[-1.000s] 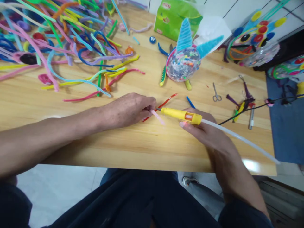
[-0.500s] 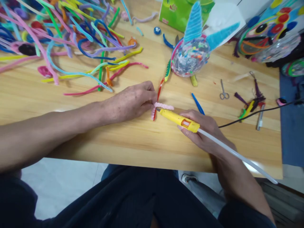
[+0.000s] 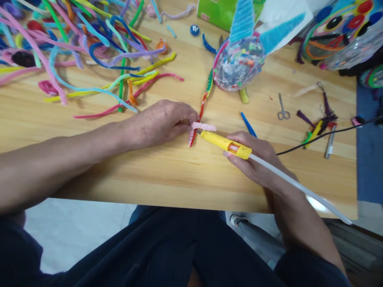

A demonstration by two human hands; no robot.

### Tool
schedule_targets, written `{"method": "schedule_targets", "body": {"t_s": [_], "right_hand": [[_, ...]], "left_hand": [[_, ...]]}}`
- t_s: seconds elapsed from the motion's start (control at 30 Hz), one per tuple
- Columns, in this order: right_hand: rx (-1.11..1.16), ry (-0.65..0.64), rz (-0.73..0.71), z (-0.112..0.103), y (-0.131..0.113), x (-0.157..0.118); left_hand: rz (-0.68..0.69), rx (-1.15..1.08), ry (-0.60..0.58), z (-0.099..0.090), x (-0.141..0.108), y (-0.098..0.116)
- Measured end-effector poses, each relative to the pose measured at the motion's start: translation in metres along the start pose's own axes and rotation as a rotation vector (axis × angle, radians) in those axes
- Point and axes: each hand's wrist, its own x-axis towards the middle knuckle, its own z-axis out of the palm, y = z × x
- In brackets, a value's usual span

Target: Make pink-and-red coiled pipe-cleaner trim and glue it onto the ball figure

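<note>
My right hand is wrapped round a yellow hot glue gun, and a long whitish glue stick sticks out of its back end. The gun's metal nozzle points left, right at a bent pink pipe cleaner. That pipe cleaner is pinched between the thumb and fingers of my left hand. A red strip passes beside the pinch, running up towards a green and yellow piece. Whether the nozzle touches the pink fuzz, I cannot tell.
Loose pipe cleaners pile up at the left. A clear ball with blue ears stands ahead, near a green packet. Small scissors, a blue stick and a utility knife lie right. A black cord crosses there.
The view has shifted slightly. Both hands keep their grips, and the nozzle stays close to the bend of the pink pipe cleaner.
</note>
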Motion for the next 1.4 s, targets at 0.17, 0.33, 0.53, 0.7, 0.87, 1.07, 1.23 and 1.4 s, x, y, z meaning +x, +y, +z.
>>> {"method": "schedule_targets", "body": {"t_s": [0.17,0.33,0.53,0.7,0.87,1.07,1.23,1.4], "right_hand": [[0.003,0.006,0.004,0.0004,0.0011,0.0006],[0.004,0.026,-0.007,-0.0003,-0.0008,0.0002],[0.001,0.009,0.054,-0.0037,-0.0046,0.0009],[-0.02,0.016,0.055,-0.0028,-0.0062,0.0031],[-0.033,0.045,0.062,-0.0025,-0.0068,0.0032],[-0.043,-0.03,0.023,-0.0048,-0.0072,0.0033],[-0.055,-0.032,0.045,-0.0049,-0.0059,0.0033],[-0.082,-0.009,0.057,-0.003,-0.0019,0.0034]], "left_hand": [[0.012,-0.001,-0.013,-0.0016,0.0012,0.0004],[-0.005,0.01,-0.026,-0.0017,0.0026,0.0002],[-0.009,0.001,-0.026,-0.0016,0.0027,0.0004],[-0.001,-0.004,-0.019,-0.0023,0.0023,0.0012],[-0.001,-0.008,-0.02,-0.0021,0.0024,0.001],[-0.003,-0.018,-0.012,-0.0002,0.0032,-0.0007],[0.0,-0.012,-0.02,-0.0003,0.0037,0.0004],[-0.002,-0.007,-0.017,-0.0005,0.0037,0.0006]]}}
